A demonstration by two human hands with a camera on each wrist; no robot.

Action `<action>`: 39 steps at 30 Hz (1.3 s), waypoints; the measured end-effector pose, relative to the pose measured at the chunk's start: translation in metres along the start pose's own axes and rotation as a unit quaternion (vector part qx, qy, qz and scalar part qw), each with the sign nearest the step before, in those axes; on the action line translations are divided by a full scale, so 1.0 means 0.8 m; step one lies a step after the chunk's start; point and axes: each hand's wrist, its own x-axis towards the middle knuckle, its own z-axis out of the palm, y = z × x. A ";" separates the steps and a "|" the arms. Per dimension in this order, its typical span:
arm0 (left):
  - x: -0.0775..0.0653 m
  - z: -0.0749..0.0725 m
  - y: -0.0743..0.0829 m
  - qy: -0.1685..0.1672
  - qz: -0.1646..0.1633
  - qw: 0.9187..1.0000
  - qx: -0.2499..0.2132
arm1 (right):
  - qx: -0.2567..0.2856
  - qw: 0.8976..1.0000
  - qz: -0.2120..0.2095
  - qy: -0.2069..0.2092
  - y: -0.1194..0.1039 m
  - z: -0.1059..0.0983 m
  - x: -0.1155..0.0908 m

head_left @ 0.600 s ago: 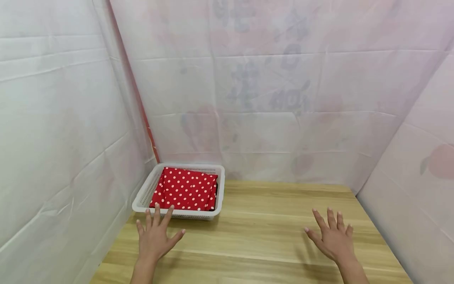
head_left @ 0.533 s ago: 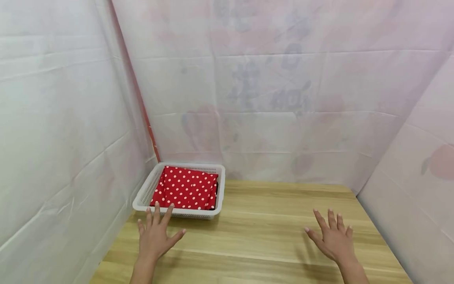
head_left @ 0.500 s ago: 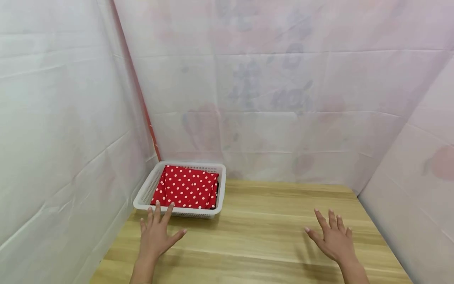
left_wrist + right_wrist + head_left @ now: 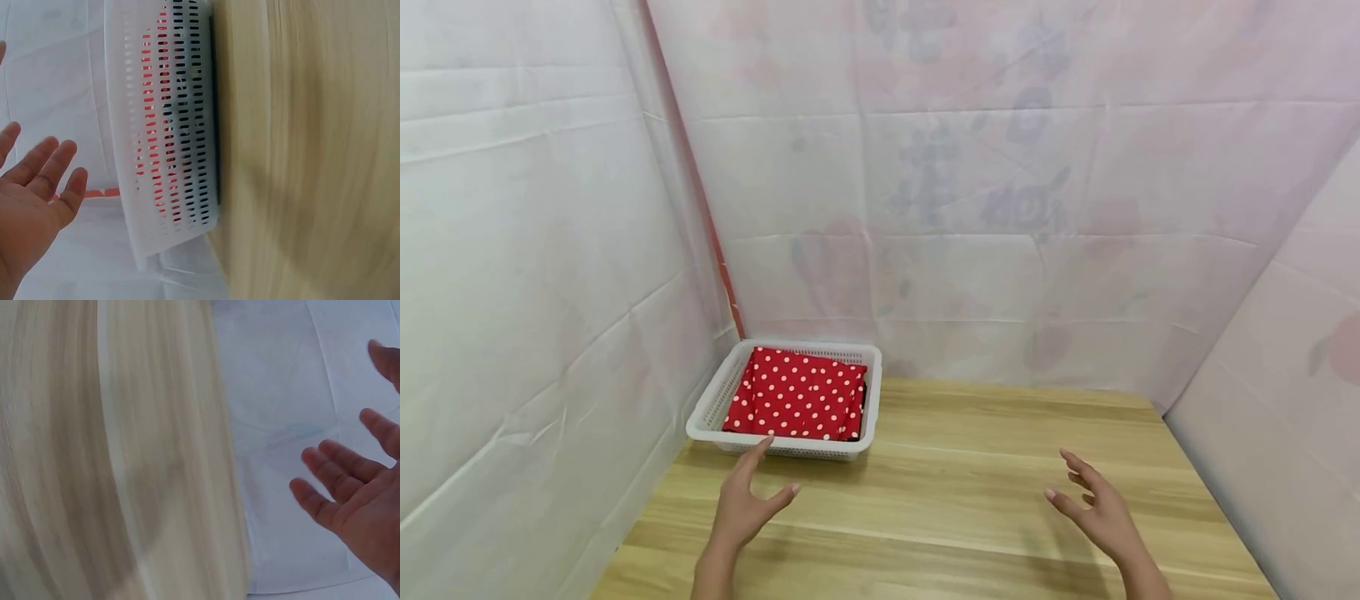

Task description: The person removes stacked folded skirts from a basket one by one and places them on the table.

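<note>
Head view: left hand [image 4: 740, 505] and right hand [image 4: 1103, 517] are hovering empty, fingers apart; beyond the left, basket [image 4: 829, 447] is holding red cloth [image 4: 805, 396], probably limp, light, best pinched by its near edge.

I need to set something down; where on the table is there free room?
Free: the table between basket and right hand, up to the rear sheet. Crowded: far left, where the basket holds red cloth, left hand in front.

Beyond the left hand [image 4: 741, 506], a smooth plastic basket [image 4: 820, 445] holds matt cloth [image 4: 801, 396]; beneath the right hand [image 4: 1103, 515], a wood-grain tabletop [image 4: 940, 483] (smooth-looking).
</note>
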 end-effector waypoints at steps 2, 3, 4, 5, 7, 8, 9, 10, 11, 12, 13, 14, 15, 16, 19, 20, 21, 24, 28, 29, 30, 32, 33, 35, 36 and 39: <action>-0.002 0.004 0.000 -0.004 -0.023 0.999 -0.040 | 0.041 0.999 0.006 0.015 0.001 0.007 0.000; -0.003 0.006 0.001 -0.006 -0.035 0.998 -0.058 | 0.062 0.998 0.005 0.021 0.000 0.011 -0.001; -0.004 0.008 0.002 -0.007 -0.046 0.996 -0.075 | 0.082 0.996 0.006 0.026 0.000 0.015 -0.001; -0.005 0.010 0.003 -0.008 -0.053 0.995 -0.087 | 0.101 0.994 0.004 0.031 -0.001 0.019 -0.002; -0.007 0.012 0.005 -0.007 -0.061 0.993 -0.104 | 0.129 0.991 0.004 0.037 -0.003 0.026 -0.002; -0.008 0.014 0.005 -0.006 -0.061 0.992 -0.107 | 0.135 0.990 0.002 0.038 -0.004 0.029 -0.002; -0.008 0.015 0.005 -0.005 -0.061 0.992 -0.109 | 0.141 0.989 0.002 0.039 -0.006 0.031 -0.001; -0.007 0.016 0.005 -0.006 -0.062 0.992 -0.111 | 0.144 0.989 0.003 0.041 -0.007 0.032 0.000; -0.007 0.016 0.004 -0.008 -0.061 0.992 -0.111 | 0.142 0.989 0.005 0.043 -0.008 0.033 0.000; -0.007 0.017 0.003 -0.008 -0.065 0.992 -0.112 | 0.139 0.989 0.009 0.043 -0.009 0.033 0.000; -0.006 0.016 0.002 -0.010 -0.068 0.991 -0.112 | 0.133 0.990 0.011 0.043 -0.010 0.033 0.000; -0.006 0.016 0.002 -0.011 -0.072 0.991 -0.111 | 0.123 0.991 0.013 0.041 -0.012 0.033 -0.001; -0.007 0.014 0.002 -0.012 -0.077 0.991 -0.110 | 0.112 0.993 0.013 0.040 -0.013 0.034 -0.002; -0.008 0.013 0.002 -0.016 -0.079 0.991 -0.108 | 0.104 0.994 0.012 0.039 -0.015 0.035 -0.003; -0.008 0.007 0.006 -0.024 -0.088 0.989 -0.117 | 0.092 0.995 -0.003 0.040 -0.025 0.042 -0.003; -0.007 0.005 0.007 -0.025 -0.089 0.988 -0.124 | 0.095 0.995 -0.012 0.039 -0.028 0.046 -0.001; -0.006 0.003 0.009 -0.027 -0.090 0.987 -0.130 | 0.105 0.993 -0.020 0.039 -0.033 0.051 0.002; -0.001 -0.001 0.010 -0.031 -0.100 0.985 -0.140 | 0.140 0.989 -0.043 0.034 -0.047 0.068 0.010; 0.009 -0.004 0.006 -0.031 -0.108 0.985 -0.135 | 0.183 0.981 -0.065 0.017 -0.066 0.086 0.022; 0.012 -0.005 0.004 -0.031 -0.106 0.985 -0.134 | 0.197 0.978 -0.069 0.011 -0.069 0.090 0.026; 0.016 -0.005 0.002 -0.028 -0.104 0.985 -0.134 | 0.208 0.975 -0.073 0.005 -0.073 0.094 0.030; 0.022 -0.008 -0.003 -0.024 -0.098 0.986 -0.132 | 0.231 0.970 -0.077 -0.009 -0.080 0.104 0.037; 0.025 -0.009 -0.005 -0.023 -0.096 0.986 -0.130 | 0.241 0.967 -0.078 -0.015 -0.083 0.109 0.040; 0.030 -0.012 -0.007 -0.021 -0.096 0.986 -0.131 | 0.256 0.963 -0.079 -0.029 -0.088 0.118 0.045; 0.031 -0.013 -0.008 -0.019 -0.096 0.986 -0.132 | 0.258 0.962 -0.082 -0.034 -0.090 0.122 0.046; 0.036 -0.014 -0.011 -0.014 -0.097 0.986 -0.138 | 0.270 0.958 -0.083 -0.044 -0.094 0.133 0.049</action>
